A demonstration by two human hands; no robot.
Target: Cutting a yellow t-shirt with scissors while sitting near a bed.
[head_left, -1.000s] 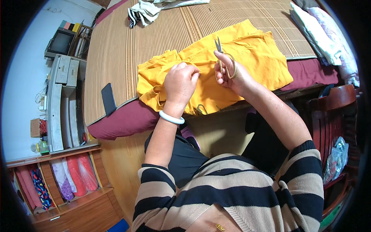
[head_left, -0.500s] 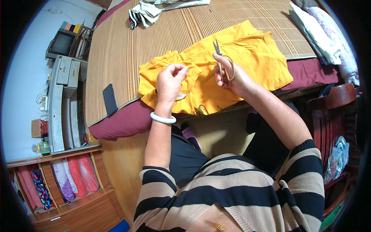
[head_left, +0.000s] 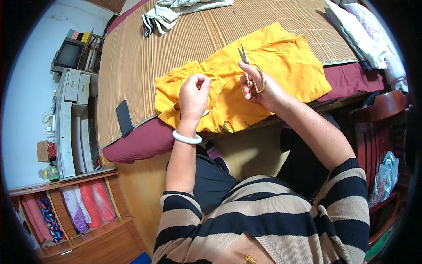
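Observation:
A yellow garment (head_left: 259,88) lies spread over the near edge of the bed, dark print showing along its lower border. Over its left part, my left hand (head_left: 194,94) is closed with thumb and fingertips pressed together; whatever they pinch is too small or hidden to make out. A bit of white label shows beside that wrist. My right hand (head_left: 263,90) grips a pair of scissors (head_left: 243,56) with gold-coloured handles. Their dark blades point up and away over the garment, the tips slightly parted and touching nothing I can see.
A dark phone (head_left: 125,118) lies on the woven mat (head_left: 132,66) left of the garment. Pale folded clothes (head_left: 162,20) sit at the far side, and white bedding (head_left: 356,35) at the far right. A wooden chair (head_left: 382,110) stands to my right, a shelf unit (head_left: 79,237) at lower left.
The view has shifted slightly. My left hand has turned a little and covers more of the white label. The scissors stay in my right hand, nearly in place.

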